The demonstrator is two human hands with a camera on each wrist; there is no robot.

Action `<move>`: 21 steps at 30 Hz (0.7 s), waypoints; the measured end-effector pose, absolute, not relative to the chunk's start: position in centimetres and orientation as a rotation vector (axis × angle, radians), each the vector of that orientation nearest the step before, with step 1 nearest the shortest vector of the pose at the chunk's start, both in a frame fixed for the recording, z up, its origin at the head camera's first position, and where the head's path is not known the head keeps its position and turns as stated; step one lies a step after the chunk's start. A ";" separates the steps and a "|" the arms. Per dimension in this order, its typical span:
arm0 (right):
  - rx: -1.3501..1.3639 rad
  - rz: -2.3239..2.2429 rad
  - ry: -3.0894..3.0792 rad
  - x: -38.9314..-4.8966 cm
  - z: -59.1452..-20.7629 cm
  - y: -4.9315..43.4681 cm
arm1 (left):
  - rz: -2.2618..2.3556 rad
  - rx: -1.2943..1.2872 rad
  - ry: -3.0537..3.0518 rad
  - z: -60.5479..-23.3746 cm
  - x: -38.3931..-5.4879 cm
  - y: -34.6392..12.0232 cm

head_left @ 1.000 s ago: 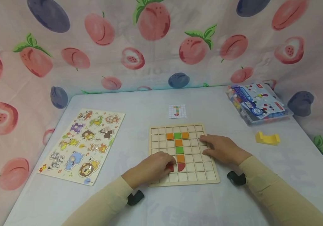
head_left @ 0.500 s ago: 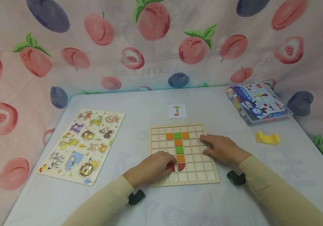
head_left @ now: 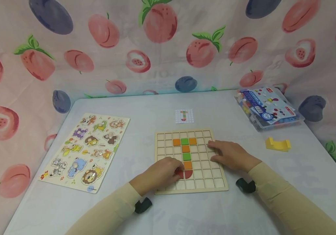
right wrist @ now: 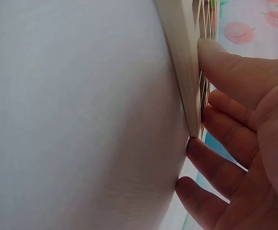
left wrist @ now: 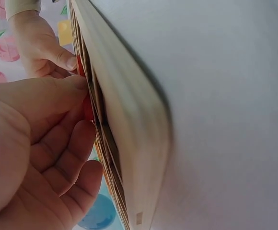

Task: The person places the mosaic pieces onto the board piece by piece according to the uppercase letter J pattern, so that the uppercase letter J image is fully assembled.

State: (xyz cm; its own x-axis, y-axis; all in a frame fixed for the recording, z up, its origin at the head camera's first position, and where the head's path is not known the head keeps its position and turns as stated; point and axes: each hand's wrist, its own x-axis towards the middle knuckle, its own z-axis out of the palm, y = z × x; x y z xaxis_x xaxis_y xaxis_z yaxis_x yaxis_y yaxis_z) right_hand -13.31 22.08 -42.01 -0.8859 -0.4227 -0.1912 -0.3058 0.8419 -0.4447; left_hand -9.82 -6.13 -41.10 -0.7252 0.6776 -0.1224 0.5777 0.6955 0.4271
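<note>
A wooden grid board (head_left: 207,174) lies flat at the table's middle. Orange and green square tiles (head_left: 186,156) form a T in its cells. At the foot of the stem sits a red quarter-round tile (head_left: 188,174). Beside it, my left hand (head_left: 162,174) pinches a second red quarter-round tile (left wrist: 87,108) at a cell, with thumb and curled fingers partly hiding it. My right hand (head_left: 233,155) rests on the board's right edge, thumb on the frame and fingers loosely extended, as the right wrist view shows.
Behind the board lies a small printed pattern card (head_left: 184,116). An animal puzzle board (head_left: 87,151) is at the left. Far right stands a clear plastic case (head_left: 269,107) of colourful pieces, with a yellow curved block (head_left: 278,144) in front. A fruit-print curtain (head_left: 162,65) hangs behind.
My left hand has shifted slightly right with the red tile, which now sits closer against the other red tile. The right hand has stayed in place.
</note>
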 end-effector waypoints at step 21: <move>-0.563 -0.597 2.745 -13.3 -41.7 22.2 | 0.568 1.024 2.671 -40.9 -9.8 -6.3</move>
